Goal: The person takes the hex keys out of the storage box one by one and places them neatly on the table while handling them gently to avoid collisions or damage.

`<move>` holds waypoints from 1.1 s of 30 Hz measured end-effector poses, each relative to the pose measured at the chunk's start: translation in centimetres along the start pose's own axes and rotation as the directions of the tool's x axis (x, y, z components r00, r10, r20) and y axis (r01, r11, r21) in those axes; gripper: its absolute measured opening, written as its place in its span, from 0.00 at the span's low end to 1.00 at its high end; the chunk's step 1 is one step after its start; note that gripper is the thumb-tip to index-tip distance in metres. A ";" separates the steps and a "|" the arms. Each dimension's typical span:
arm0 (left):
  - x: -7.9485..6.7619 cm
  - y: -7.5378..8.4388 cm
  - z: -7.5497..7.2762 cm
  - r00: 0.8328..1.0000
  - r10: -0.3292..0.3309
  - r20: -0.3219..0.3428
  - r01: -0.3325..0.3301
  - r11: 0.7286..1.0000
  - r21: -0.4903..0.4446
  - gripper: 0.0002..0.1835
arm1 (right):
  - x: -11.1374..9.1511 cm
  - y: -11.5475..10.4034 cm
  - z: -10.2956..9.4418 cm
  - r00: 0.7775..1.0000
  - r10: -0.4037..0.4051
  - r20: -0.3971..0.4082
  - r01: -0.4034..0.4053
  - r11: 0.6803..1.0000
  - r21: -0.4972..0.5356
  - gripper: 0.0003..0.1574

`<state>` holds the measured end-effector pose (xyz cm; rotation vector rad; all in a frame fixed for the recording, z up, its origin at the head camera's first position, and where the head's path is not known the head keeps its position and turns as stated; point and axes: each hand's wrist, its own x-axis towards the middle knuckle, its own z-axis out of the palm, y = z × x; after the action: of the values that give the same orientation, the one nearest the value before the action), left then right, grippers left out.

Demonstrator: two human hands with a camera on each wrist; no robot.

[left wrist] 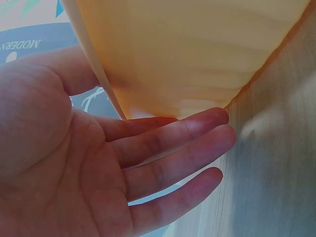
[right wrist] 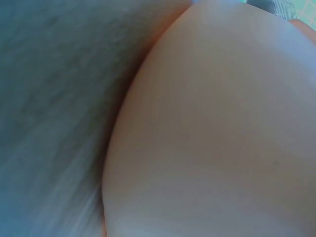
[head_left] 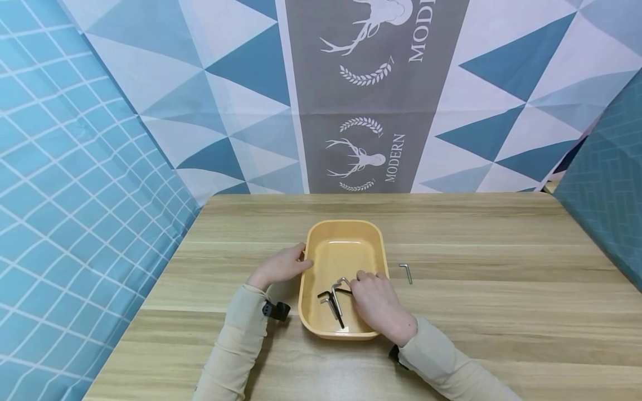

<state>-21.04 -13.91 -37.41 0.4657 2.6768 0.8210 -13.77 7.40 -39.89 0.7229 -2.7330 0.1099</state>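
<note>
A yellow plastic tray (head_left: pixel 346 225) lies on the table, with several black and silver hex keys (head_left: pixel 335 301) in its near part. My left hand (head_left: pixel 281 266) holds the tray's left side, its thumb over the rim. In the left wrist view the fingers (left wrist: pixel 173 153) of that hand are stretched along the outer wall. My right hand (head_left: pixel 377 301) reaches over the right rim into the tray, beside the hex keys. A silver key and a black one run up to that hand; its fingertips are hidden, so a hold cannot be made out.
One silver hex key (head_left: pixel 407 273) lies on the wooden table (head_left: pixel 481 312) just right of the tray. Patterned cloth (head_left: pixel 251 83) hangs behind the table, with blue gridded cloth (head_left: pixel 65 184) at the left. A pale, blurred curved surface fills much of the right wrist view.
</note>
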 end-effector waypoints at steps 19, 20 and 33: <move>0.0 -0.1 0.0 1.000 -0.001 -0.002 0.001 1.000 0.003 0.16 | 0.1 0.3 -0.1 0.999 0.039 -0.035 -0.036 0.997 0.064 0.05; 0.0 -0.1 0.0 1.000 -0.001 -0.002 0.001 1.000 0.004 0.16 | 0.1 0.3 -0.1 0.999 0.043 -0.032 -0.040 0.996 0.074 0.04; 0.0 0.1 0.0 1.000 -0.004 -0.002 0.004 1.000 -0.002 0.17 | 0.3 0.7 -0.5 0.995 0.068 -0.077 -0.057 0.990 0.130 0.06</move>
<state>-21.00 -13.87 -37.37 0.4594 2.6776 0.8235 -14.25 7.92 -39.36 0.6515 -2.6899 0.3238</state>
